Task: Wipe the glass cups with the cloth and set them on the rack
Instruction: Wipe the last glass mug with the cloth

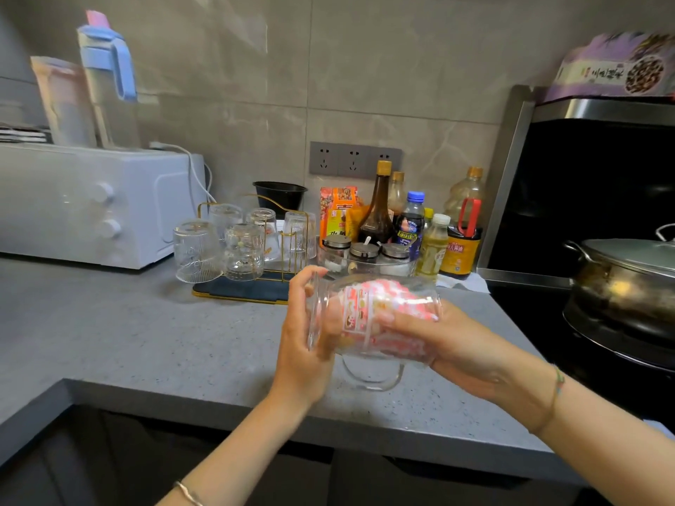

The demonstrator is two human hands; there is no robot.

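Glass cup (365,315) is up off the counter, just in front-right of the rack (237,292), sandwiched between both hands. Left hand (303,345) grips the base end, and right hand (449,345) grips the pink cloth (394,294) stuffed inside. It lies sideways: mouth right, handle down.

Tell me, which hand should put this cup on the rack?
Probably left. The left hand grips the cup on the side nearer the rack; the right hand holds the cloth inside it.
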